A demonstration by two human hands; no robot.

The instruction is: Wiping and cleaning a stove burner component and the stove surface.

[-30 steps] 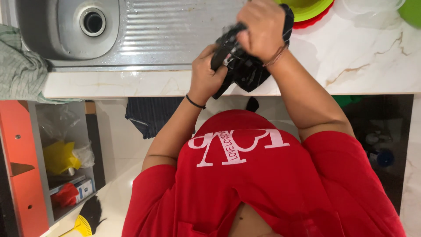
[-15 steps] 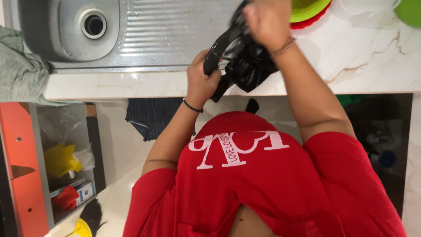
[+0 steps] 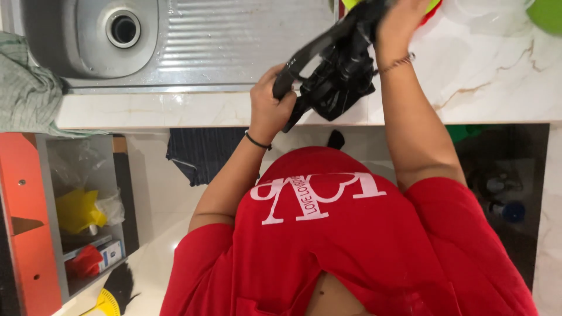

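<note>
Both hands have pulled the black plastic bag (image 3: 333, 70) longer near the frame's top middle, left hand (image 3: 270, 108) and right hand (image 3: 401, 20) gripping its ends; stretching seems underway, needing firm grips next

A sink (image 3: 88, 41) is set into the countertop (image 3: 486, 88) at the far left, its drainboard (image 3: 234, 41) to its right. A cloth (image 3: 26, 88) is draped at the counter's left end, above an open cabinet (image 3: 82, 210).
</note>
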